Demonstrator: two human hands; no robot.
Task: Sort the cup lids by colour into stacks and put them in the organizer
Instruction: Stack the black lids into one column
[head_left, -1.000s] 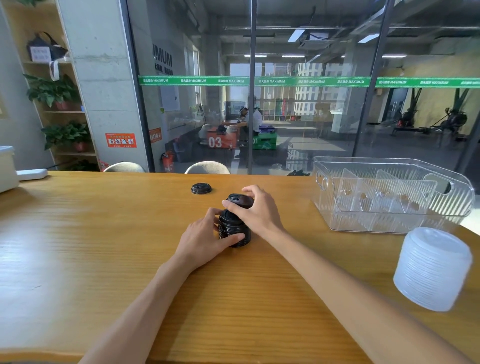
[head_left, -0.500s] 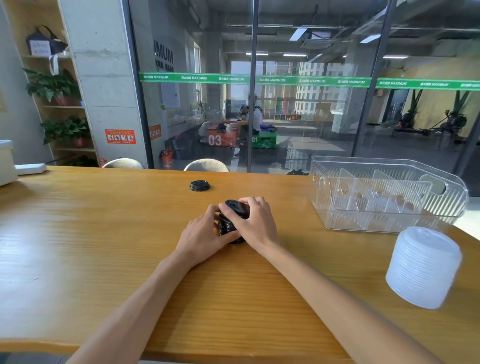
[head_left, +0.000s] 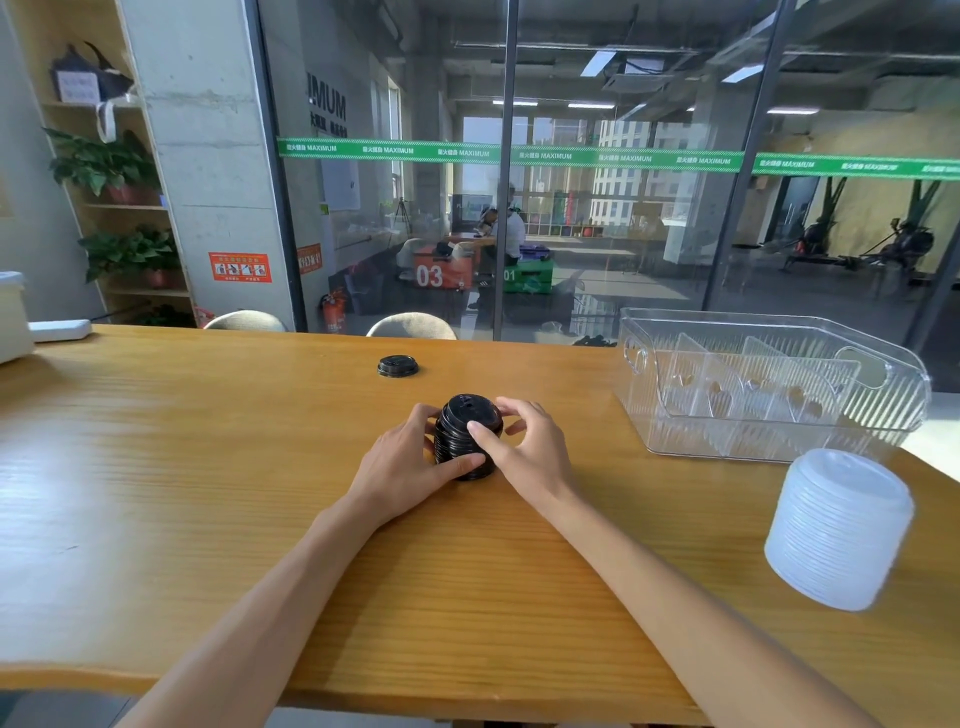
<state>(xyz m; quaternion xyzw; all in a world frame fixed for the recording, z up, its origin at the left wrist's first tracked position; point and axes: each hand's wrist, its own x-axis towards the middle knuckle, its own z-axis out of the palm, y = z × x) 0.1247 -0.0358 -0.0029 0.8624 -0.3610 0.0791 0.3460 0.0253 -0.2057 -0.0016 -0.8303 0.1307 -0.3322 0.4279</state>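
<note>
A stack of black cup lids (head_left: 466, 427) stands on the wooden table (head_left: 208, 493) in the middle. My left hand (head_left: 402, 463) grips its left side, thumb along the base. My right hand (head_left: 527, 448) holds the right side, thumb on the front and fingers curled round the back. One single black lid (head_left: 397, 366) lies farther back on the table. A tall stack of white translucent lids (head_left: 839, 527) stands at the right. The clear plastic organizer (head_left: 769, 384) with dividers sits at the back right, with nothing in it.
A glass wall runs behind the table's far edge, with two chair backs (head_left: 410, 326) just below it. A white box (head_left: 13, 317) and a white power strip (head_left: 60, 330) sit at the far left. The table's near edge runs below my forearms.
My right hand has come down off the top of the black stack to its side, so the top lid now shows. The left hand stays on the stack.
</note>
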